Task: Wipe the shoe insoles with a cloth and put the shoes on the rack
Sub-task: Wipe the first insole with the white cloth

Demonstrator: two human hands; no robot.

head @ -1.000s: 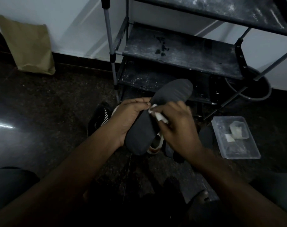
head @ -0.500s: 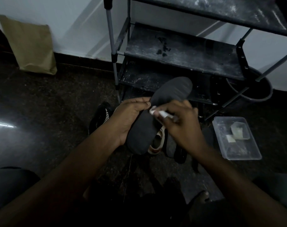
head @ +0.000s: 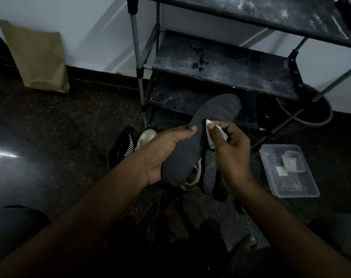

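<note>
My left hand grips a dark grey insole from its left side, holding it up over the floor with the toe end pointing at the rack. My right hand pinches a small white cloth against the insole's right edge near the middle. Beneath my hands several shoes lie on the floor: a black shoe with white stripes, a beige shoe and dark ones partly hidden. The black shoe rack stands just behind, its dusty shelves bare.
A clear plastic container with small pieces inside sits on the floor at right. A brown paper bag leans on the white wall at left. A dark round basin sits behind the rack's right leg. The floor is dark stone.
My right hand with the cloth has slid from the insole's face over to its right edge and turned more upright. The left hand keeps its grip on the insole.
</note>
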